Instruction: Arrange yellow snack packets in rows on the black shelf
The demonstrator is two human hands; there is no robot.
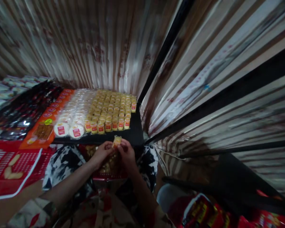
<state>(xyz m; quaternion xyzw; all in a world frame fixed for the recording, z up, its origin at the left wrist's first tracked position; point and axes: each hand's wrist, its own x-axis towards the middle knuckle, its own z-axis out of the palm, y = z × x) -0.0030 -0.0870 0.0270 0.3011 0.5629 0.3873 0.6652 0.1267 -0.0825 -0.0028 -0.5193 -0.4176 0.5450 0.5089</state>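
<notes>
My left hand [102, 153] and my right hand [126, 152] meet just below the front edge of a black tray [136, 133]. Both pinch one small yellow wrapped snack packet [117, 141] between their fingertips. On the tray lie several rows of the same yellow packets [111, 109], each with a red and yellow label facing me. Beneath my hands, in my lap, sits a red bag [109, 169] of more snacks, partly hidden by my fingers.
Round white packets with red labels [72, 122] fill the tray's left part. Orange packets [46, 126] and dark packets [23, 110] lie further left, a red printed bag [11, 164] below them. Striped curtain [90, 44] hangs behind. Red wrappers [204, 212] lie bottom right.
</notes>
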